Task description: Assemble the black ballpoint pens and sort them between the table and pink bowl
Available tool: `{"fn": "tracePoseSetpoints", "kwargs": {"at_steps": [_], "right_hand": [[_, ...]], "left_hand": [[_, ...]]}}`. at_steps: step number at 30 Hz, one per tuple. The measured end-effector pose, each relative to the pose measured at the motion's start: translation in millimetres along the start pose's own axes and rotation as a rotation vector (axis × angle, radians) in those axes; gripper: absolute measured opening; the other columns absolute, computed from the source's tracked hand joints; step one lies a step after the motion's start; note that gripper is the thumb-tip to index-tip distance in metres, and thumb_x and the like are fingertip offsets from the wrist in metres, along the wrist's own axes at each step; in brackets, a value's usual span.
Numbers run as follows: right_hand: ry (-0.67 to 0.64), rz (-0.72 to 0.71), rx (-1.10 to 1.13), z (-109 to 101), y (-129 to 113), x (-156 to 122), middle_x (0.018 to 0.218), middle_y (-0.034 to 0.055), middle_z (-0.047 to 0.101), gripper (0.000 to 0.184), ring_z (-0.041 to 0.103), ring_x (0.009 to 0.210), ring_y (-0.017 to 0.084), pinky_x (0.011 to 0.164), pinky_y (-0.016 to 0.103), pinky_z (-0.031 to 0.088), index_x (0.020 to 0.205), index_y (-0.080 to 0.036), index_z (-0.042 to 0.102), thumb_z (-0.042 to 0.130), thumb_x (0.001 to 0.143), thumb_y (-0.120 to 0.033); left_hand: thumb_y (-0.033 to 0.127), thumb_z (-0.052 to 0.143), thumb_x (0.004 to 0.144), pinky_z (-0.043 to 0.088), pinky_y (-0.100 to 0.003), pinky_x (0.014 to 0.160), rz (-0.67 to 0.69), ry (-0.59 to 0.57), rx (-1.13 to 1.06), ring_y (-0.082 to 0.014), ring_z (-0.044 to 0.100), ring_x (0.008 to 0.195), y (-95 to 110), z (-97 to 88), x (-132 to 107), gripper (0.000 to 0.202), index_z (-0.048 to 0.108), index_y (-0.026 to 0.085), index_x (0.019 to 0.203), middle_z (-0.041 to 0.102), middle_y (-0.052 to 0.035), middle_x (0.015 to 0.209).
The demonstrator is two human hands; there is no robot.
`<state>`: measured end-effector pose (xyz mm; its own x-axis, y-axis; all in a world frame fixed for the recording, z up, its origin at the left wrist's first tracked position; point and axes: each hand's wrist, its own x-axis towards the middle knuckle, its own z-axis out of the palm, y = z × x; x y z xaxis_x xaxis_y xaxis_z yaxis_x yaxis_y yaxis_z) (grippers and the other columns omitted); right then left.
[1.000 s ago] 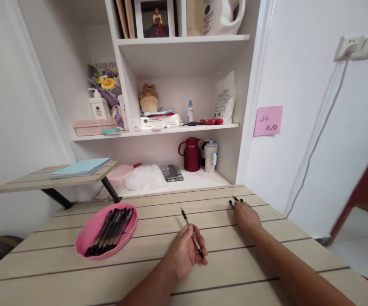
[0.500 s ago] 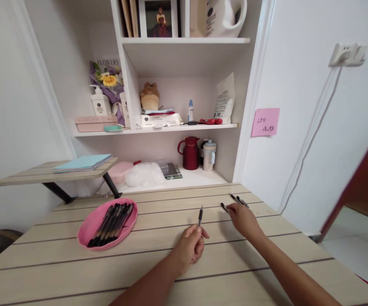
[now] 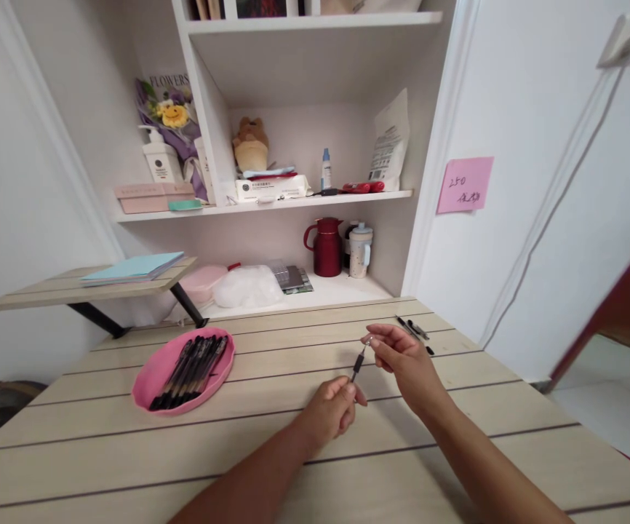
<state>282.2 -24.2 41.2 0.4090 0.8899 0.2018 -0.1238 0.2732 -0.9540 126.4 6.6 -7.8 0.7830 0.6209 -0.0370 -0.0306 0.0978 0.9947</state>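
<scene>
A black-gripped pen (image 3: 358,364) is pinched in my left hand (image 3: 332,409), its thin point angled up and to the right. My right hand (image 3: 399,359) has its thumb and fingertips closed on a small shiny piece (image 3: 368,340) at the pen's point. That piece is too small to name exactly. Behind my right hand, several black and clear pen parts (image 3: 416,330) lie on the table, partly covered by the hand. To the left, a pink tray (image 3: 143,389) bears a row of black pens (image 3: 189,371).
The slatted wooden table (image 3: 228,466) runs up to a white shelf unit (image 3: 315,200). A raised stand (image 3: 31,295) with blue paper (image 3: 134,267) is at the back left. A red jug (image 3: 327,249) and a pale cup (image 3: 359,251) stand on the low shelf.
My right hand has moved left from the loose pen parts to the point of the pen, bringing a small shiny piece. My left hand stays closed on the pen. The view has tilted down slightly.
</scene>
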Motion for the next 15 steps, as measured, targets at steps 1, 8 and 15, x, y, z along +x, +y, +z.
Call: {"fn": "tracePoseSetpoints", "kwargs": {"at_steps": [1,8,15], "right_hand": [[-0.004,0.0,-0.012,-0.2,-0.8,-0.3,0.078,0.004,0.066,0.036,0.044,0.049,0.007,0.046,0.023,0.035,0.09,-0.018,0.061,0.07,0.06,-0.037],[-0.038,-0.018,-0.075,-4.4,4.5,1.0,0.077,0.0032,0.062,0.037,0.044,0.052,0.008,0.045,0.023,0.036,0.093,-0.018,0.059,0.068,0.063,-0.038],[-0.087,-0.052,-0.136,-5.3,7.5,-1.5,0.071,-0.0002,0.056,0.035,0.043,0.052,0.008,0.045,0.023,0.037,0.096,-0.019,0.057,0.066,0.066,-0.035]], "left_hand": [[0.049,0.037,0.082,0.014,-0.018,0.034,0.001,-0.001,0.006,-0.0024,0.02,0.03,0.5,0.2,-0.1,0.036,0.048,0.015,0.079,0.035,0.01,0.039],[0.047,0.036,0.083,0.015,-0.018,0.036,-0.004,-0.014,0.038,-0.0025,0.02,0.03,0.4,0.0,0.3,0.034,0.048,0.015,0.079,0.034,0.01,0.038],[0.046,0.035,0.084,0.016,-0.019,0.038,0.027,-0.002,0.069,-0.003,0.022,0.031,0.0,0.9,0.0,0.034,0.048,0.015,0.079,0.034,0.0098,0.039]]}}
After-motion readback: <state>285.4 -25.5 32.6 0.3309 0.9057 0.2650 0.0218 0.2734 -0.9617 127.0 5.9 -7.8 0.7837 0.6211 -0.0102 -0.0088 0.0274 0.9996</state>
